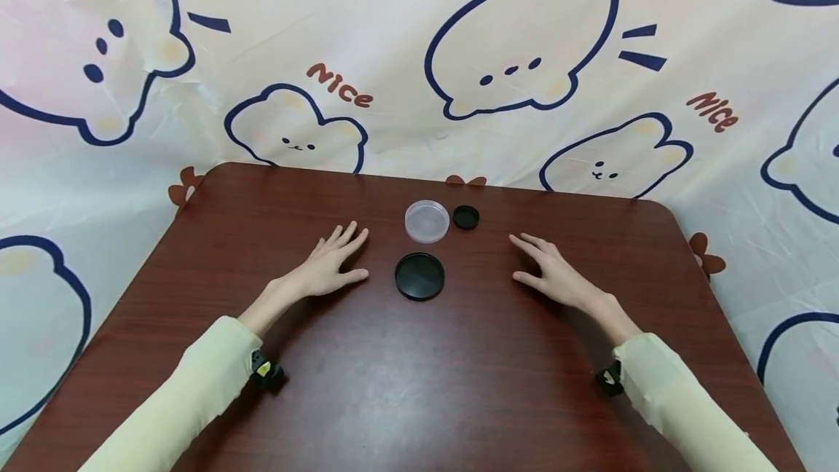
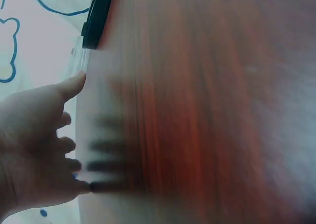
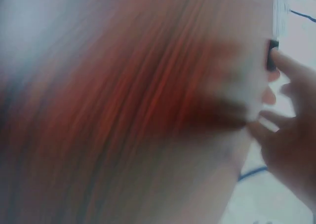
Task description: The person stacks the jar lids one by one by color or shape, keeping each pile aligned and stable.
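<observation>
A round black dish (image 1: 419,277) lies on the brown table between the two hands. Behind it sits a clear round dish (image 1: 427,222), with a smaller black round dish (image 1: 466,217) just to its right. My left hand (image 1: 328,264) is left of the large black dish, fingers spread and holding nothing. My right hand (image 1: 553,272) is on the other side, right of the dishes, fingers extended and apart from everything. In the left wrist view, the black dish (image 2: 98,17) shows edge-on beyond the thumb. The right wrist view shows the small black dish (image 3: 272,55) partly behind the fingers.
The wood-grain table (image 1: 393,384) has rounded far corners. A cream cloth (image 1: 406,42) printed with cartoon figures hangs behind and beside it. Each sleeve cuff has a small black device, one at the left wrist (image 1: 267,371) and one at the right wrist (image 1: 609,379).
</observation>
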`<move>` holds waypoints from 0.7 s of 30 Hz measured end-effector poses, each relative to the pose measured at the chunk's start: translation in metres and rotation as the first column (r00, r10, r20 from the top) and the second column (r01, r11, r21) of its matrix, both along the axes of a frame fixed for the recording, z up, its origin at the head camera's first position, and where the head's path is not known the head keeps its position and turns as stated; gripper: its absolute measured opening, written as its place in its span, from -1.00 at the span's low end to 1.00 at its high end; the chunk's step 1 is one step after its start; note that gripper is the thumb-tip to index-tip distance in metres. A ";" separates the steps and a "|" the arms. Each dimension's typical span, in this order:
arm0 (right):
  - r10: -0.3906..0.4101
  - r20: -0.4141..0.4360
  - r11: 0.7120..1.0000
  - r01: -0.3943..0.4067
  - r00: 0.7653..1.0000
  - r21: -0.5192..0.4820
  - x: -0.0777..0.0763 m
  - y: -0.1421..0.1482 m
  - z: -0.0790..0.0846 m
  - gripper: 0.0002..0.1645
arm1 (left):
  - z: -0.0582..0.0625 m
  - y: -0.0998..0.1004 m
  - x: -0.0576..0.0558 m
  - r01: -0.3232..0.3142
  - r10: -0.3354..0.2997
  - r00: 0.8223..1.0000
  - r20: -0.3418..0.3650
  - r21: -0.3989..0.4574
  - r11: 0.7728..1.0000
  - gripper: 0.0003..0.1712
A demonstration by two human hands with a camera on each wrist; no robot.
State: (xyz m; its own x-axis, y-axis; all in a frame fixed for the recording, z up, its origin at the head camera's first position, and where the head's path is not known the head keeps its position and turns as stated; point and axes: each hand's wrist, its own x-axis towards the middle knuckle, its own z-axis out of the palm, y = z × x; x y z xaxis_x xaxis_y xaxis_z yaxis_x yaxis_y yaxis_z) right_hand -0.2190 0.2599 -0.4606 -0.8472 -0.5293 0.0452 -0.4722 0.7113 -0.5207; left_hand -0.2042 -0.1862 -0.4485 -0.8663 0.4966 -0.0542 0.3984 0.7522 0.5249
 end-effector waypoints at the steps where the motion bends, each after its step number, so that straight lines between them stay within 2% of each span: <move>1: 0.015 0.005 0.998 -0.014 1.000 -0.059 -0.004 -0.007 -0.002 -0.19 | 0.000 -0.003 0.003 0.009 -0.009 1.000 0.015 -0.009 1.000 -0.13; 4: 0.029 0.010 0.979 -0.027 1.000 -0.203 -0.017 -0.025 -0.007 -0.20 | 0.002 -0.011 0.013 0.038 -0.037 0.998 0.052 -0.016 0.999 -0.13; 8: -0.025 0.050 0.954 0.039 0.998 -0.298 -0.035 -0.044 -0.012 -0.20 | 0.000 -0.020 0.024 0.096 -0.095 0.994 0.060 -0.029 0.995 -0.16; 11: -0.061 0.104 0.950 0.089 0.993 -0.300 -0.050 -0.057 -0.014 -0.16 | -0.003 -0.025 0.029 0.128 -0.126 0.991 0.037 -0.054 0.990 -0.18; 14: -0.075 0.144 0.956 0.112 0.987 -0.271 -0.064 -0.069 -0.014 -0.11 | -0.005 -0.027 0.032 0.133 -0.133 0.991 0.003 -0.072 0.988 -0.21; 21: -0.087 0.151 0.970 0.119 0.985 -0.212 -0.089 -0.087 -0.014 -0.20 | -0.009 -0.028 0.035 0.108 -0.113 0.992 -0.049 -0.104 0.989 -0.22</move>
State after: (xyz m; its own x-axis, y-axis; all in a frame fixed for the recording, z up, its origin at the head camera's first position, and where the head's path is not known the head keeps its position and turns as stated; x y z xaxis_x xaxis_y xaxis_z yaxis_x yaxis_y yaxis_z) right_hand -0.3076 0.1731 -0.4741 -0.9029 -0.4291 0.0276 -0.3137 0.6133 -0.7249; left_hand -0.1688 -0.2146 -0.4572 -0.8094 0.5839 -0.0628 0.5082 0.7501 0.4232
